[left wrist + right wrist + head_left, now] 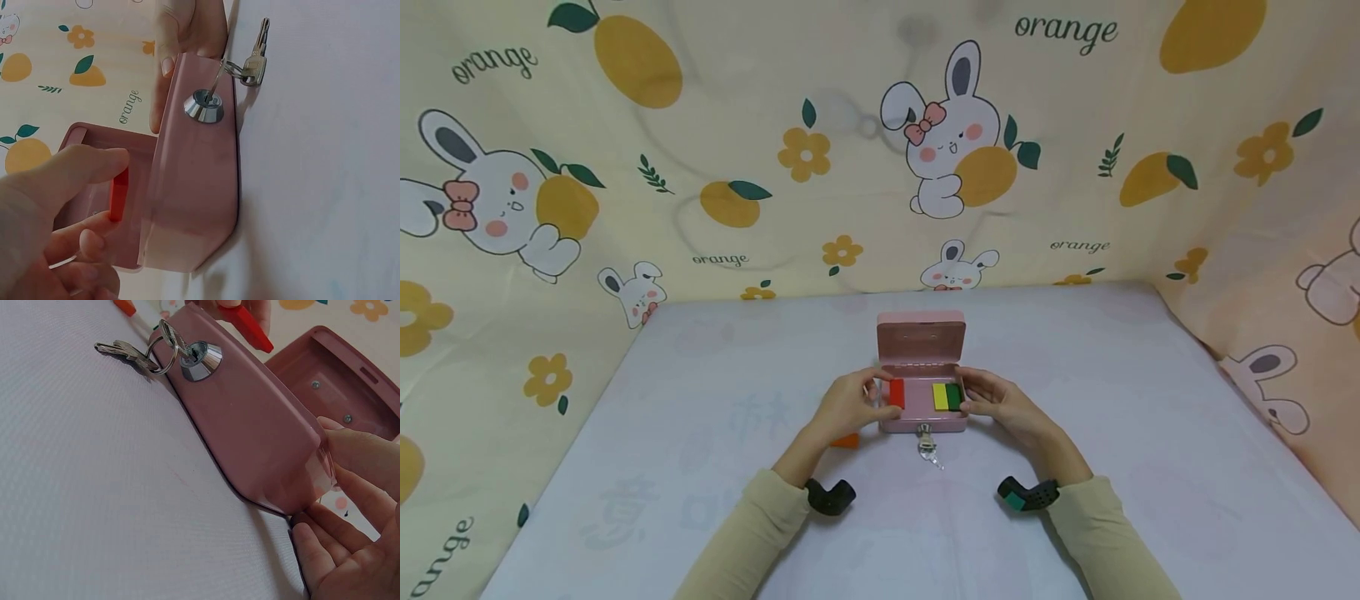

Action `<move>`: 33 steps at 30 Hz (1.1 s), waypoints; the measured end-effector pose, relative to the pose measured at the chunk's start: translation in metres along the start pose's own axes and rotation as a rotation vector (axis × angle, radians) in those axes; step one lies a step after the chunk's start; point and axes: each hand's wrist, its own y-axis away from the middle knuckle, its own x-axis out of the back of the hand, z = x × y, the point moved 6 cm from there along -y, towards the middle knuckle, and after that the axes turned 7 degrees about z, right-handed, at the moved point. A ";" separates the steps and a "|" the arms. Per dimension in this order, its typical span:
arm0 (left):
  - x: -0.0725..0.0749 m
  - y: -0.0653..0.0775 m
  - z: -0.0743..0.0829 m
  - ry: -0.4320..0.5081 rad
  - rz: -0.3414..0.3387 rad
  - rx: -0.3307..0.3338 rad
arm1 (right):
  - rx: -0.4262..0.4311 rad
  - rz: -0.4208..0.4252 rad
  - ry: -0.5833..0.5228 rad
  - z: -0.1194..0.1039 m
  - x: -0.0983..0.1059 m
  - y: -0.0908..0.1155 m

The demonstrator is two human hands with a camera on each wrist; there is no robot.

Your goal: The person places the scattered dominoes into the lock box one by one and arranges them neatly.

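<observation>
A pink metal lock box point(917, 423) sits on the table with its lid point(921, 342) raised at the back. Between thumb and finger my left hand point(842, 404) pinches a red block point(897, 393), over the box's left end. The same red block point(119, 195) shows edge-on in the left wrist view. My right hand point(1003, 400) holds the right end of the box, thumb and fingertips at its rim and side wall. Inside the box, at the right, a yellow block point(940, 397) and a green block point(954, 397) lie side by side. Keys point(253, 65) hang from the front lock point(204, 106).
An orange block point(846, 441) lies on the white table point(917, 533), left of the box and partly hidden by the left hand. A patterned cloth point(850, 83) with rabbits and oranges hangs behind the table and along its sides.
</observation>
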 end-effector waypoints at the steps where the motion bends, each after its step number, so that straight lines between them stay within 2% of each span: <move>1: 0.000 0.000 0.001 -0.002 0.001 -0.006 | -0.003 0.001 -0.003 0.000 0.000 0.000; 21: -0.018 -0.005 0.011 0.001 -0.064 -0.020 | 0.010 0.002 0.012 -0.002 0.000 0.001; 33: -0.027 -0.009 0.015 -0.031 -0.087 -0.029 | 0.005 -0.007 0.007 -0.002 0.000 0.001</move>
